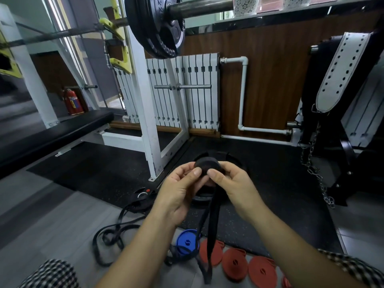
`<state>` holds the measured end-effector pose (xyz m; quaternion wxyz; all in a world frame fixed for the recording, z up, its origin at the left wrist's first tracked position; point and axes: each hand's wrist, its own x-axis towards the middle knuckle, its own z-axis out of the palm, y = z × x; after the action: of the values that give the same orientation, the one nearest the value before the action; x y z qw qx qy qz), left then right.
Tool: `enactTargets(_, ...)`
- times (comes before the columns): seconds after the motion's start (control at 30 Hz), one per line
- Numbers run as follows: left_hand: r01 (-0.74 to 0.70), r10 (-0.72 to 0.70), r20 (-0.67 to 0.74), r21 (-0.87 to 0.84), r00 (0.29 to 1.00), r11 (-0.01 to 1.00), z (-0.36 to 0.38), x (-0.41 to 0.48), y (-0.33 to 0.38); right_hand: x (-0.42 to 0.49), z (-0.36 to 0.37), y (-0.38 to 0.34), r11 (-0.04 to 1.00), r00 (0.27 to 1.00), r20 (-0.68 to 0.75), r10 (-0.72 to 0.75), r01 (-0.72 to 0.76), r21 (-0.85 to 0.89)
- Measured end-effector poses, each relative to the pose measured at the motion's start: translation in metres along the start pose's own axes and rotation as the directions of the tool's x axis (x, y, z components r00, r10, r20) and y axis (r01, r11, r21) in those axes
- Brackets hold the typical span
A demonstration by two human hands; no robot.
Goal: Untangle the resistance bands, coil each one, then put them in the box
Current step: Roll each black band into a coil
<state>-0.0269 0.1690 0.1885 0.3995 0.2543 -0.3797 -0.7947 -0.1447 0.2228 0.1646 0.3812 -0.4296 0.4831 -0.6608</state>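
Observation:
A black resistance band (207,166) is partly rolled into a tight coil held up in front of me. My left hand (179,190) pinches the coil from the left with thumb and fingers. My right hand (230,183) grips it from the right, thumb on the front. The band's loose tail (211,235) hangs straight down between my forearms to the floor. Several coiled red bands (234,265) lie in a row on the floor near my knees. A coiled blue band (187,242) lies left of them. A tangled black band (112,240) sprawls on the grey floor at lower left.
A white squat rack post (148,125) stands just ahead, with a loaded barbell plate (158,26) overhead. A black bench (52,136) runs at left. A weight plate (232,161) lies on the black rubber mat behind my hands. A belt with chain (311,163) hangs at right.

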Motion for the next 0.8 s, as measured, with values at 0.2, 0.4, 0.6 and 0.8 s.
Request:
enactTargets(0.2, 0.098, -0.099, 0.031, 0.022, 0.995, 0.995, -0.006, 0.004, -0.012, 0.002, -0.014, -0.007, 0.955, 1.0, 0.014, -0.016, 0.019, -0.295)
enactTargets(0.4, -0.188, -0.007, 0.211, 0.882, 0.977, 0.432, -0.01, 0.017, 0.016, 0.007, -0.026, -0.009, 0.661, 0.99, 0.134, 0.034, 0.078, -0.746)
enactTargets(0.6, -0.164, 0.064, 0.219, 0.473, 0.974, 0.866, -0.003, 0.013, -0.001, 0.004, -0.03, -0.01, 0.938, 0.999, -0.014, -0.046, 0.038, -0.343)
enactTargets(0.8, 0.041, -0.042, 0.11, 0.01, 0.993, 0.999, 0.005, 0.012, -0.039, -0.004, -0.029, 0.004, 0.977, 0.995, -0.086, -0.056, 0.037, -0.208)
